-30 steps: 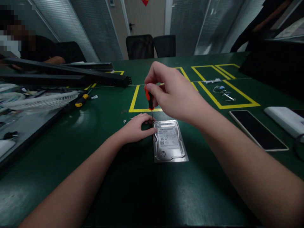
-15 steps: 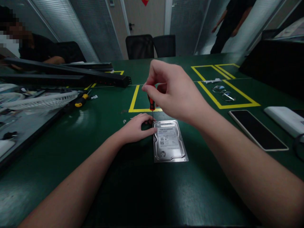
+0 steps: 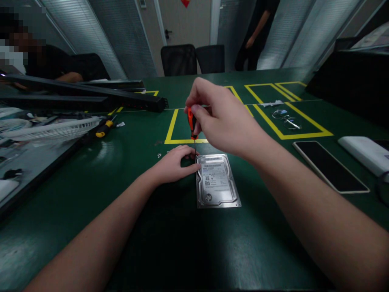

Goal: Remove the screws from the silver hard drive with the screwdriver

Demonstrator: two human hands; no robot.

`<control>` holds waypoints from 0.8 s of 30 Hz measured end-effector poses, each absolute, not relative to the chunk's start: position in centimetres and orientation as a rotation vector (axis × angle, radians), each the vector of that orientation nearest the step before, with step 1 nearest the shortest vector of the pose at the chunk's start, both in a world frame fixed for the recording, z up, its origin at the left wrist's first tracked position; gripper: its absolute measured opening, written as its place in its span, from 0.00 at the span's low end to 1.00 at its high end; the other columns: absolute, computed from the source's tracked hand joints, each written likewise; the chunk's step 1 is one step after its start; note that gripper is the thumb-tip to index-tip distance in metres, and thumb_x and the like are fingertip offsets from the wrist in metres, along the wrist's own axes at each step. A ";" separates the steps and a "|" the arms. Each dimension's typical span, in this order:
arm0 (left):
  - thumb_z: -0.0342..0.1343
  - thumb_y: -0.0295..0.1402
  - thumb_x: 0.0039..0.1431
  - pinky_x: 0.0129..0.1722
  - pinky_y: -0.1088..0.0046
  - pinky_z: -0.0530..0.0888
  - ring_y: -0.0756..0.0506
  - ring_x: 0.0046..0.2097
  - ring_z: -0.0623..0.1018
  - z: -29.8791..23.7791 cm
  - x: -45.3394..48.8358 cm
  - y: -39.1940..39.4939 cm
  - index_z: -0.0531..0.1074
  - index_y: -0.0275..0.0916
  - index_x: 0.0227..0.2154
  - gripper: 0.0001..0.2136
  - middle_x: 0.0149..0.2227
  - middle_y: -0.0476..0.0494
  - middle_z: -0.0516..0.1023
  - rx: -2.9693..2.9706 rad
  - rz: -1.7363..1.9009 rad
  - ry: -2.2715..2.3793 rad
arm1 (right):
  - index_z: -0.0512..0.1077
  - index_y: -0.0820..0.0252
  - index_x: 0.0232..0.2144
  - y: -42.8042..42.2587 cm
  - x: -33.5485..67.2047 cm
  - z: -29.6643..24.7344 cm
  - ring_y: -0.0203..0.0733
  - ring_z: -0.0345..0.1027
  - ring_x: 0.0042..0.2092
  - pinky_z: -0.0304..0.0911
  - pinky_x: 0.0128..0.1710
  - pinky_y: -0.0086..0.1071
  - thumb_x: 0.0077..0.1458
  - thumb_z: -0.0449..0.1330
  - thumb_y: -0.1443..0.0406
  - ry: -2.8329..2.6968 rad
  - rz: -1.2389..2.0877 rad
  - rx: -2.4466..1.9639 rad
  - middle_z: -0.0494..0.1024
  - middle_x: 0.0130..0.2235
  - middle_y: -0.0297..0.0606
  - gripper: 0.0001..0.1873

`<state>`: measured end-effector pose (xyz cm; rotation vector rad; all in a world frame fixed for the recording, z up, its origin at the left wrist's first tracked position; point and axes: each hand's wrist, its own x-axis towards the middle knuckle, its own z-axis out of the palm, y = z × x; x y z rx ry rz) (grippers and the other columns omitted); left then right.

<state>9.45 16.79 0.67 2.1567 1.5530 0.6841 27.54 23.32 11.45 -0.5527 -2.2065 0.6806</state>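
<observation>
A silver hard drive [image 3: 217,182] with a white label lies flat on the green table. My right hand [image 3: 214,111] is closed around the red and black handle of a screwdriver [image 3: 192,121], which stands nearly upright. The thin shaft reaches down to the drive's far left corner, where the exact contact of the tip is too small to make out. My left hand [image 3: 179,162] grips that same corner, thumb on the top face and fingers at the far edge. Several tiny screws [image 3: 159,155] lie just beyond the left hand.
On the left are a grey tray [image 3: 45,170] with a white basket, a yellow and black screwdriver [image 3: 105,128] and long black bars [image 3: 121,97]. To the right lie glasses [image 3: 287,119], a phone [image 3: 330,165] and a white box [image 3: 364,152]. One person sits left; another stands behind.
The screwdriver handle has turned and tilts slightly, with more of its red side showing as my right fingers shift. My left hand and the hard drive stay put. The standing person has moved left.
</observation>
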 end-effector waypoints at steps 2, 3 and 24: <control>0.61 0.44 0.63 0.49 0.60 0.74 0.41 0.47 0.77 0.7 9.4 16.8 0.75 0.38 0.46 0.16 0.46 0.40 0.79 2.151 0.679 1.561 | 0.67 0.53 0.37 23.3 27.5 11.5 0.42 0.74 0.40 0.66 0.35 0.32 0.67 0.54 0.71 -2.204 0.679 -0.544 0.78 0.39 0.37 0.07; 0.61 0.44 0.63 0.49 0.60 0.74 0.41 0.47 0.77 0.7 9.4 16.8 0.75 0.38 0.46 0.16 0.46 0.40 0.79 2.150 0.677 1.563 | 0.67 0.53 0.36 23.3 27.5 11.5 0.42 0.73 0.40 0.66 0.36 0.32 0.67 0.54 0.70 -2.203 0.676 -0.541 0.78 0.39 0.38 0.07; 0.61 0.46 0.63 0.50 0.59 0.75 0.41 0.47 0.77 0.7 9.5 16.7 0.75 0.38 0.46 0.17 0.47 0.39 0.79 2.147 0.676 1.576 | 0.66 0.54 0.32 23.1 27.7 11.8 0.43 0.73 0.39 0.67 0.36 0.34 0.64 0.60 0.67 -2.191 0.643 -0.524 0.79 0.38 0.38 0.08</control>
